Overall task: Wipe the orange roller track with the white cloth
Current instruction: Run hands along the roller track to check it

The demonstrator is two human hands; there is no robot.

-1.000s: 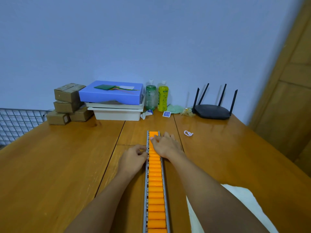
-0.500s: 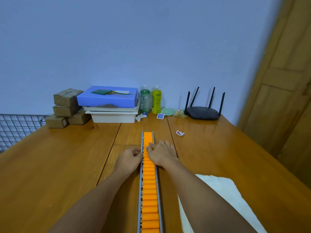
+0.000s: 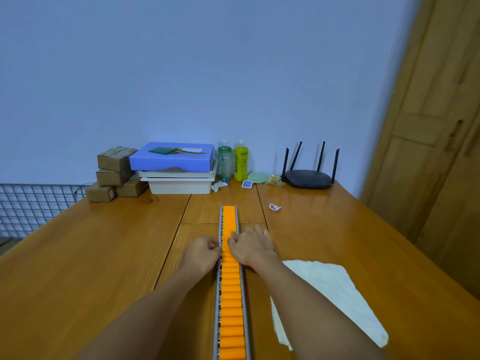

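Cardboard boxes sit stacked at about ten o'clock on the wooden table, with a wire grid beyond the table's left edge. Just right of them a blue box lies on top of white trays, and at twelve o'clock two bottles stand side by side, a green bottle and a yellow bottle. Down the middle of the table the orange roller track runs from twelve o'clock toward six o'clock in its grey metal frame. The left hand rests against the track's left rail, fingers curled inward, thumb and fingertips touching the rail edge. The right hand lies across the rollers and the right rail, its fingers loosely spread and pointing toward twelve o'clock, the thumb on the orange rollers. Neither hand holds the white cloth, which lies flat on the table at four o'clock, just beside the track and partly hidden under the right forearm. A small white loop lies at one o'clock, well apart from the track, and a black router with four antennas stands further back near the wall.
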